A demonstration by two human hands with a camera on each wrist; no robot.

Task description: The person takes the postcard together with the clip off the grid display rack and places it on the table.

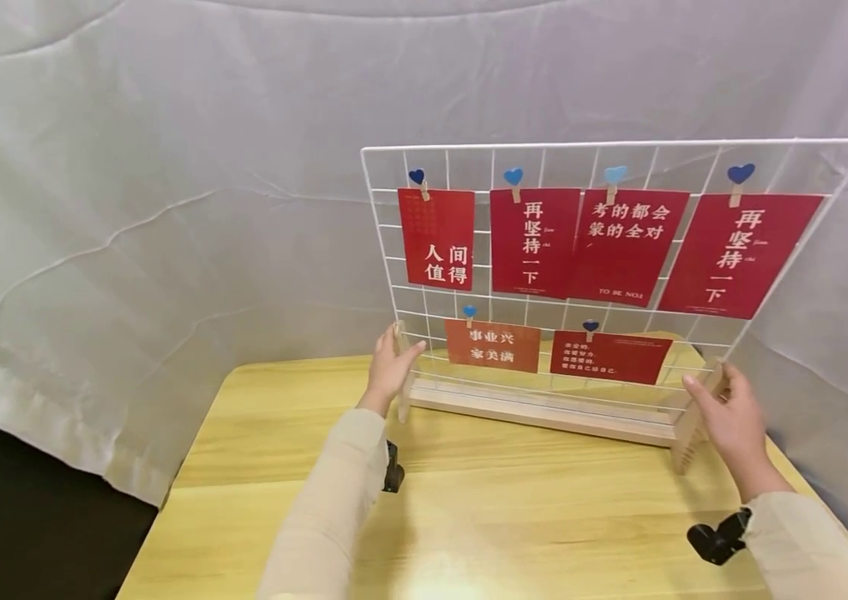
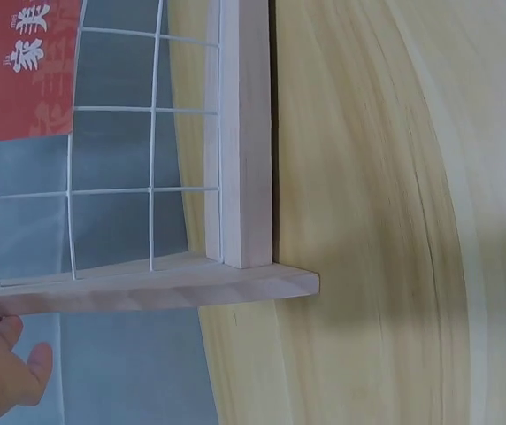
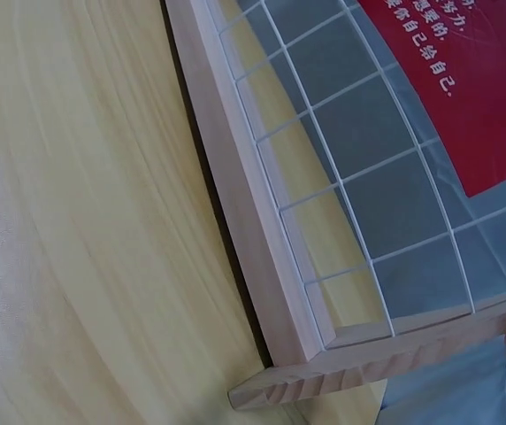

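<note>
Light wooden tabletop (image 1: 514, 517) with pale yellow grain, rounded corner at front left. White wrinkled cloth backdrop (image 1: 168, 167) hangs behind and at both sides, folds and creases visible, hem falling beside left edge of tabletop. Dark floor area (image 1: 11, 517) at lower left, under cloth hem. Soft even light, bright glare spot on tabletop near front edge.

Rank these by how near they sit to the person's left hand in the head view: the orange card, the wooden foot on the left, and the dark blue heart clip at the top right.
From the left hand:
1. Wooden foot on the left, right at the fingers.
2. Orange card, lower row, just to the right.
3. Dark blue heart clip, top right corner of the grid.
</note>
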